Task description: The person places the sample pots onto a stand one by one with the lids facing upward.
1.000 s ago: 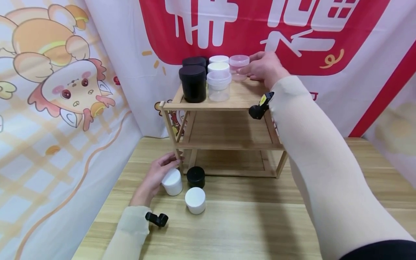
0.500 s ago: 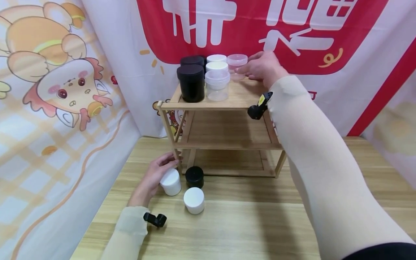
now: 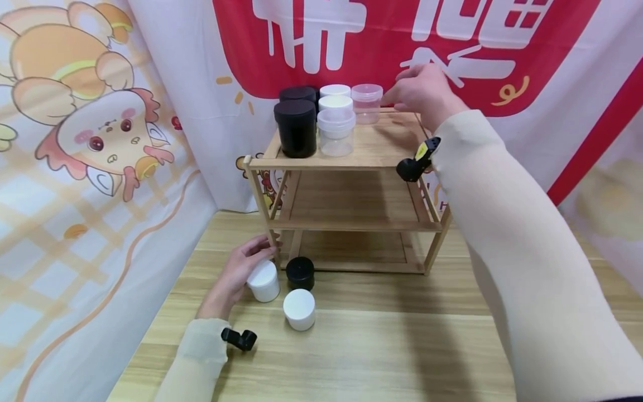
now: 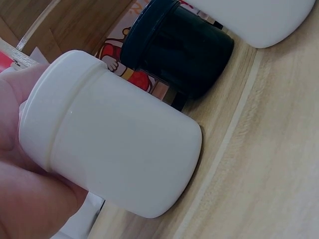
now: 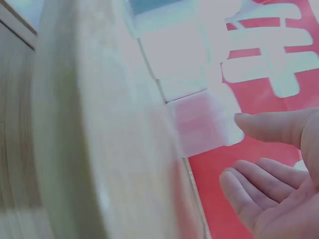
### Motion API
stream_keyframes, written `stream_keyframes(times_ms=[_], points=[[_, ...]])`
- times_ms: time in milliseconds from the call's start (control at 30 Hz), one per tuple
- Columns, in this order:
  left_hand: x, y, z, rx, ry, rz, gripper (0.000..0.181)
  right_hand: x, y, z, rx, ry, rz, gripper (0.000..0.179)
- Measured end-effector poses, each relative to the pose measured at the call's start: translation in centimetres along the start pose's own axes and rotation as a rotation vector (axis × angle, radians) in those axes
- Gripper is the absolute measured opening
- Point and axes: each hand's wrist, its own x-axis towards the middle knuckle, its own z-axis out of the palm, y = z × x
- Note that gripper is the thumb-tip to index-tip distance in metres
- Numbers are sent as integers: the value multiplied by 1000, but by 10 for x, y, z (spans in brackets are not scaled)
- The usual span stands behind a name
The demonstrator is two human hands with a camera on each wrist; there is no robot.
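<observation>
In the head view my left hand [image 3: 238, 273] pinches the front left leg [image 3: 266, 223] of a wooden shelf rack, fingertips showing past it. Right beside that hand a white lidded jar [image 3: 263, 282] stands on the table; the left wrist view shows this jar [image 4: 119, 139] close up, partly hiding the hand. My right hand [image 3: 422, 95] is at the top tier's back right, beside a clear jar [image 3: 367, 104]. In the right wrist view its thumb and fingers are spread, apart from the clear jar [image 5: 202, 122], holding nothing.
Black jars [image 3: 296, 129], white jars [image 3: 335, 103] and another clear jar [image 3: 336, 133] stand on the top tier [image 3: 382, 145]. A small black jar [image 3: 300, 273] and a second white jar [image 3: 300, 310] stand on the table in front. A printed cloth [image 3: 382, 44] hangs behind.
My right hand has let go of the clear jar and moved slightly up and right. The left hand stays at the rack leg.
</observation>
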Motion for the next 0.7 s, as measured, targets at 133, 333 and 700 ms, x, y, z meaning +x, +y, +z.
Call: stream_keyframes(times_ms=[133, 333, 700], points=[[0, 0, 0, -3, 1, -10, 55, -9, 3, -9, 31, 13, -49, 72], [0, 0, 0, -1, 9, -12, 57, -30, 11, -19, 174, 77, -120, 67], [2, -4, 0, -8, 3, 5, 55, -89, 53, -22, 626, 74, -339, 32]])
